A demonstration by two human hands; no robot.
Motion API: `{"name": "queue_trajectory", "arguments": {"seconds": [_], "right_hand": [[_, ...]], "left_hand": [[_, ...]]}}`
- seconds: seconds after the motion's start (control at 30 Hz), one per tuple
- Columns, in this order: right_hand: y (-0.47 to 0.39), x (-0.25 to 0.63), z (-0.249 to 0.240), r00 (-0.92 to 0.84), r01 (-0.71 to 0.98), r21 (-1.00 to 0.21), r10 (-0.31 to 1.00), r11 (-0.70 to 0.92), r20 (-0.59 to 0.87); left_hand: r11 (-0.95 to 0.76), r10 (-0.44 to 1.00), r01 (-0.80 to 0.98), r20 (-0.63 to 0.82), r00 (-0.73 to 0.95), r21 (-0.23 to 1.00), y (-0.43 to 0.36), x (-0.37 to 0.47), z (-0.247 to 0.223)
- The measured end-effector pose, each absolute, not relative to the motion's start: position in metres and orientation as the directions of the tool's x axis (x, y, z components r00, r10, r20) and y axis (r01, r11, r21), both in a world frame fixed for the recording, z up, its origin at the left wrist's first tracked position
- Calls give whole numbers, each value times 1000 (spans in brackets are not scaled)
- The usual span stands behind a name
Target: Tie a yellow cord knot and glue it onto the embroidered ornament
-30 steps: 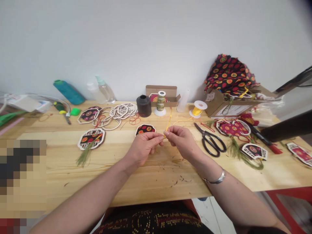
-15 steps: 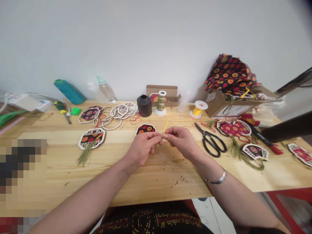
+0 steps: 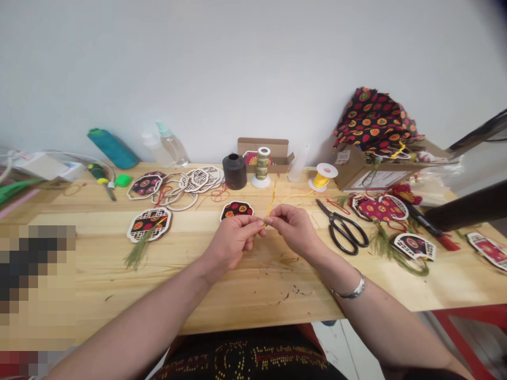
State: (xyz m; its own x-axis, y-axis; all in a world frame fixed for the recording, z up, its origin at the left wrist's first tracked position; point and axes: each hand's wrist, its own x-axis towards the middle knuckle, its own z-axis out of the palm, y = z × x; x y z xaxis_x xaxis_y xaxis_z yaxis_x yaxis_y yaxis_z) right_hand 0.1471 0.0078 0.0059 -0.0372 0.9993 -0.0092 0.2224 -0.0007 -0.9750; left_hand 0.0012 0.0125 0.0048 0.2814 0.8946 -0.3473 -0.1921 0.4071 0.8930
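Note:
A yellow cord [image 3: 273,198] rises from the pinched fingertips of both hands, which meet over the middle of the wooden table. My left hand [image 3: 234,235] is closed on it from the left, and a short piece of yellow shows below its fingers. My right hand [image 3: 293,227] pinches the cord from the right. Another yellow strand runs from this hand back to a white spool [image 3: 326,170]. Just behind my left hand lies an octagonal ornament [image 3: 236,209] with black patterned fabric. Black-handled scissors [image 3: 344,229] lie right of my right hand.
Along the wall stand a black thread cone [image 3: 234,172], a green thread spool [image 3: 262,166] and bottles [image 3: 172,148]. Wooden frames [image 3: 198,180] and a tasselled ornament [image 3: 149,225] lie left. At right are a cardboard box [image 3: 368,171], more ornaments [image 3: 414,246] and a black post [image 3: 467,206].
The upright yellow cord stands slightly higher and further right, and a bit of yellow now shows below the fingers. Both hands keep their pinch in almost the same place.

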Motion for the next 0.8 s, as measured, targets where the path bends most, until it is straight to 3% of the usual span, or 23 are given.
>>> {"name": "queue_trajectory", "arguments": {"seconds": [0.2,0.43,0.63,0.8], "right_hand": [[8,150,5,-76,340,-936,995,91,69],[10,154,8,-57,443,-884,989,145,134],[11,155,6,-12,489,-858,985,154,170],[10,154,8,1,376,-926,999,42,46]], "left_hand": [[364,896,-163,-297,330,917,12,-1,5],[252,949,84,-264,175,964,12,-4,6],[-23,981,167,-10,193,986,11,-4,8],[-190,958,264,119,262,946,8,-3,1]]}}
